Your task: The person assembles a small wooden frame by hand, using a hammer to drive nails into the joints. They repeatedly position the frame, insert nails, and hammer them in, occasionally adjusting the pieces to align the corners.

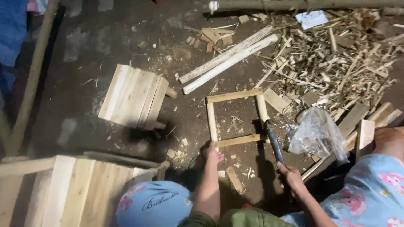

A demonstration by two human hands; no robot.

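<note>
A clear plastic bag (316,133) lies crumpled on the dirt floor (84,50) just right of the work; its contents cannot be made out.

The square wooden frame (236,118), made of 4 slats, lies flat on the floor near the middle of the view, turned slightly so its top slat rises toward the right. The left hand (212,152) presses down on the frame's near-left corner, fingers spread over the joint rather than wrapped around it. The right hand (290,177) is closed tight around the dark handle of a hammer (273,141). The hammer's long axis runs from the hand up and slightly left, and its head sits at the frame's near-right corner, touching or just above the slat there; which one cannot be told.

2 long pale poles (229,59) lie side by side beyond the frame, slanting up to the right. A heap of wood shavings and offcuts (336,63) fills the far-right corner of the floor. A small slatted stool (134,97) stands left of the frame, and a larger slatted piece (71,189) sits at the near-left edge.
</note>
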